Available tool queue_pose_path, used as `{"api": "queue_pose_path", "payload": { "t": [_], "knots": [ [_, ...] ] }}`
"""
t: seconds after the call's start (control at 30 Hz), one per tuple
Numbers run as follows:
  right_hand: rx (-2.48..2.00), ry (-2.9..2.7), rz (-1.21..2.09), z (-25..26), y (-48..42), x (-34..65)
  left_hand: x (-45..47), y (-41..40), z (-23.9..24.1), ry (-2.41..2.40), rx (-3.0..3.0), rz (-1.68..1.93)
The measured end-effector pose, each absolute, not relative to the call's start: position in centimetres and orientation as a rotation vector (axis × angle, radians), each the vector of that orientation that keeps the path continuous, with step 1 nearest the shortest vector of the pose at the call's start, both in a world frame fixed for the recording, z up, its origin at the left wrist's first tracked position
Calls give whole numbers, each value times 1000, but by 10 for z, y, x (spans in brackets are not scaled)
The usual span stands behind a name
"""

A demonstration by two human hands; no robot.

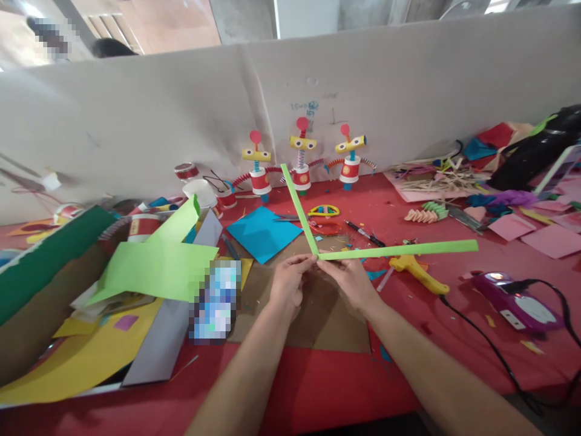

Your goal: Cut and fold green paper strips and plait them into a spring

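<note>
A long green paper strip [399, 249] is bent into a V, one arm rising up and left, the other running right. My left hand [289, 281] and my right hand [347, 280] both pinch it at the corner of the V, fingers closed, above a brown cardboard sheet [327, 321] on the red table [318, 381].
A blue paper square [263, 233], scissors [323, 211], a pen [363, 232] and a yellow glue gun [417, 270] lie beyond my hands. Three paper-cup robot figures [302, 160] stand against the white partition. Green and yellow sheets [158, 266] pile at left; a purple device [512, 300] with a black cord sits at right.
</note>
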State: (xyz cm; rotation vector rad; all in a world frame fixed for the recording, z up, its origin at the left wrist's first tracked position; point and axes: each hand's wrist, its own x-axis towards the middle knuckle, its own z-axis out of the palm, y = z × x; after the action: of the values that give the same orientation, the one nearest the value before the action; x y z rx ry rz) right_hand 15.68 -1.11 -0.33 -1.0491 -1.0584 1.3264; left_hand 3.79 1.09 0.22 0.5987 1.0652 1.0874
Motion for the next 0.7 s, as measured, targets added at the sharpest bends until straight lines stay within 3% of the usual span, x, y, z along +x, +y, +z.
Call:
{"api": "queue_pose_path", "payload": {
  "t": [0.7],
  "knots": [
    [-1150,-962,1328,-8,-4,167,31,10,8,1059,666,941]
  ]
}}
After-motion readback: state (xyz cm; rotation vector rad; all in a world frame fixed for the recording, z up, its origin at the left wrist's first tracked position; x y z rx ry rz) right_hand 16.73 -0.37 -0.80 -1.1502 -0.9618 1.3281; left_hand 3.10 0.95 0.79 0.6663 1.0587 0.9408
